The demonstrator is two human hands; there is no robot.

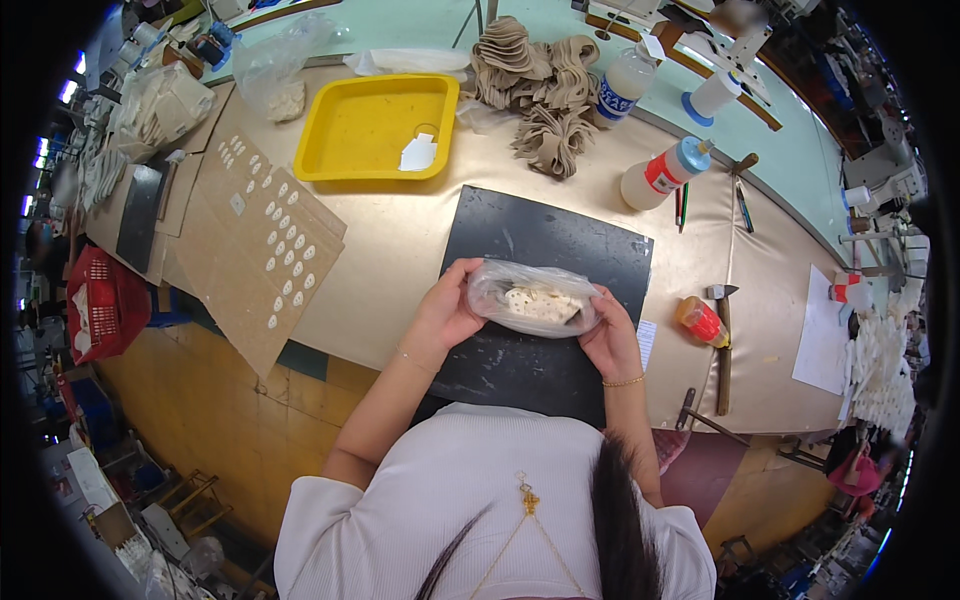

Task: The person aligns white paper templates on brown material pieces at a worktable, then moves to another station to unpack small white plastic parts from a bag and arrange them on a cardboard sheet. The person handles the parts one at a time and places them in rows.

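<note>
Between my hands is a clear plastic bag (pixel 535 298) with cream-coloured flat pieces inside, held above a black work mat (pixel 550 230). My left hand (pixel 458 305) grips the bag's left end, thumb and fingers closed on the plastic. At the other end, my right hand (pixel 612 338) pinches the bag's edge. The bag's mouth seems to gape toward me, and the pieces show through it. How many pieces it holds I cannot tell.
A yellow tray (pixel 310 150) with a white tag stands beyond the mat. Left lies cardboard (pixel 225 270) bearing small white ovals. Right are a glue bottle (pixel 660 178), a smaller amber bottle (pixel 700 322) and a hammer (pixel 724 360). Bundled beige strips (pixel 555 140) sit at the back.
</note>
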